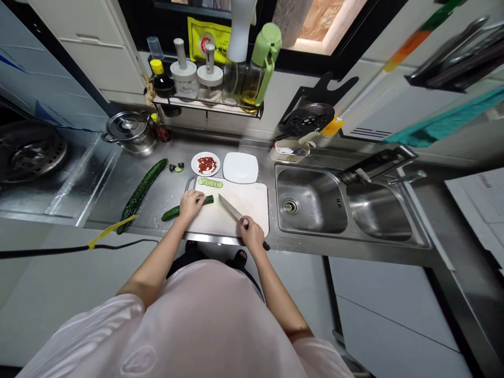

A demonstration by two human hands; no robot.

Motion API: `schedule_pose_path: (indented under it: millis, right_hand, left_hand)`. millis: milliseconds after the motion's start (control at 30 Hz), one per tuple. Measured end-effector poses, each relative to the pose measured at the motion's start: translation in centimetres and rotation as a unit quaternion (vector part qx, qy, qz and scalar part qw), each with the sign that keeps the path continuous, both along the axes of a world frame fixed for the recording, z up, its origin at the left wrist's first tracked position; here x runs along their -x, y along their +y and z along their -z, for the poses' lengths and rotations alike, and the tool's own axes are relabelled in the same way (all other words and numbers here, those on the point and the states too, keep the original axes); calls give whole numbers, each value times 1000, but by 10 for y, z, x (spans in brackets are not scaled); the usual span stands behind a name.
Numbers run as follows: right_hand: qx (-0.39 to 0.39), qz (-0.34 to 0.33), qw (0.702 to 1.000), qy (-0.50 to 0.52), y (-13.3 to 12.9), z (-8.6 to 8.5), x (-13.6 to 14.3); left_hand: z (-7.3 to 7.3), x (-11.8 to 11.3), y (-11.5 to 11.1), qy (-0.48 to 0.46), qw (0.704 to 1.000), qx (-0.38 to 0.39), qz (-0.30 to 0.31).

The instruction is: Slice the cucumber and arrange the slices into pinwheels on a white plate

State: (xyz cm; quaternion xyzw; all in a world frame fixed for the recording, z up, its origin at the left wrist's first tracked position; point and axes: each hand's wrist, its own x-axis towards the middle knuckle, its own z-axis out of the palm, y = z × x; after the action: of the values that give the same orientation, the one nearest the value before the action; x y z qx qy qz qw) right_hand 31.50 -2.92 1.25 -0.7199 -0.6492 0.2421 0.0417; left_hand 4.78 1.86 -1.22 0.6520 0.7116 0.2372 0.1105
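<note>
Across the left edge of the cutting board [254, 197] lay the cut cucumber [170, 213], held by the curled left hand [191, 205], presumably for steadiness, the right hand [252, 232] closed round the knife [231, 207].

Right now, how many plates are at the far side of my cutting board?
2. A round plate holding chopped red pieces is on the left; a squarish white plate is just right of it. Any stacked underneath would be hidden.
</note>
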Motion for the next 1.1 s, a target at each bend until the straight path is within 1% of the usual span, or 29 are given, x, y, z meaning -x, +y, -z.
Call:
schedule_pose_path:
  millis: [133,267,500,600,800,1100]
  right_hand:
    - [25,10,999,47,0,-1,5]
    - [33,-26,996,73,3,-3,13]
    - [53,-85,995,4,14,-17,39]
    - [59,-113,992,-10,17,-22,51]
    - [58,-137,989,-18,16,-25,67]
    - [58,-144,988,-18,19,-25,75]
  left_hand:
    - [-1,-4,2,6,1000,-13,27]
    - [0,-6,5,9,998,-22,55]
    - [8,-4,9,-19,991,-40,127]
    - [12,-3,10,-21,988,-41,147]
    - [16,-2,10,-17,987,-36,156]
    - [16,1,14,-41,986,-24,158]
